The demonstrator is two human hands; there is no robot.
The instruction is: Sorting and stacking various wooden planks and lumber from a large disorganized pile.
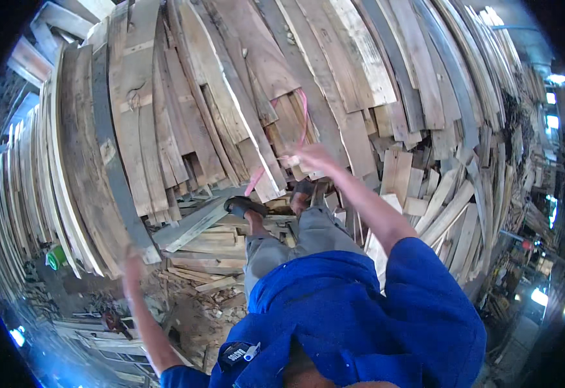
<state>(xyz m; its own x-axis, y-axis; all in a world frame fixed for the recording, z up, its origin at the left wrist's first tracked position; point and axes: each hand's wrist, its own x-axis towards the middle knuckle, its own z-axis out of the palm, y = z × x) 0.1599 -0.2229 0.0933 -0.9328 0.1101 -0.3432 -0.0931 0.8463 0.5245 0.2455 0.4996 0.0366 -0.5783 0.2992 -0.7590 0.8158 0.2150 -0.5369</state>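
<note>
My right hand [313,159] reaches forward over the stacked boards, its fingers closed at the bend of a thin pink strap [305,116]. The strap curves over the wood beyond the hand, and another stretch slants down to the near left across a long pale-edged board [256,152]. Off to the left, my left hand [132,262] is smeared by motion, so its fingers cannot be read. It is nearest to the lower end of a dark grey plank [124,187], and nothing shows in it.
Long rough boards [334,52] lie in wide layers ahead. Short offcuts [447,207] lean at the right. Below my feet lie loose planks [208,249] and wood scraps [221,310]. A green round object [55,257] sits at the left.
</note>
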